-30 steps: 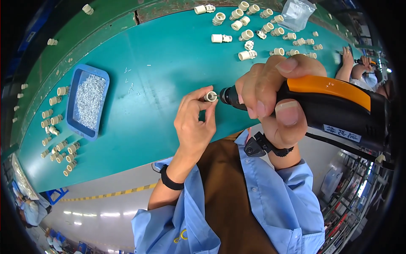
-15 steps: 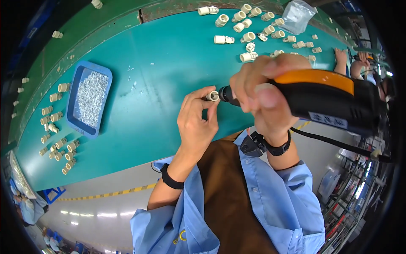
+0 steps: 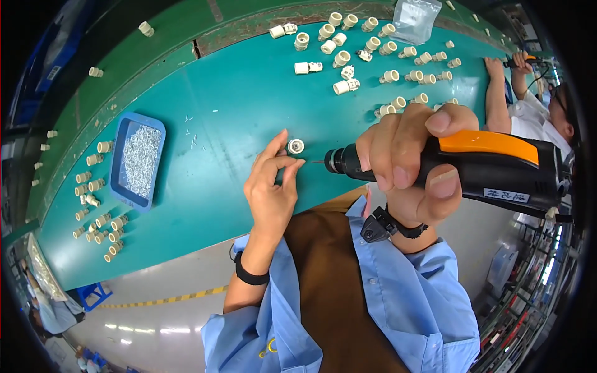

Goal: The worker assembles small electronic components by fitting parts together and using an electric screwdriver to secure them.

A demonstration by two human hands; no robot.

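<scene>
The electric screwdriver [image 3: 472, 168] at right of centre has a matt black plastic body, an orange plastic top panel with a slight sheen, and a thin metal bit. The small fitting [image 3: 295, 147] at centre looks like cream plastic with a shiny metal face. The table [image 3: 249, 99] is smooth, matt teal. The blue plastic tray [image 3: 118, 180] at left holds bright metal screws

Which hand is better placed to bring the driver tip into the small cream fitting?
Right, probably: the right hand grips the orange-and-black driver, tip aimed at the fitting pinched in the left hand.
</scene>
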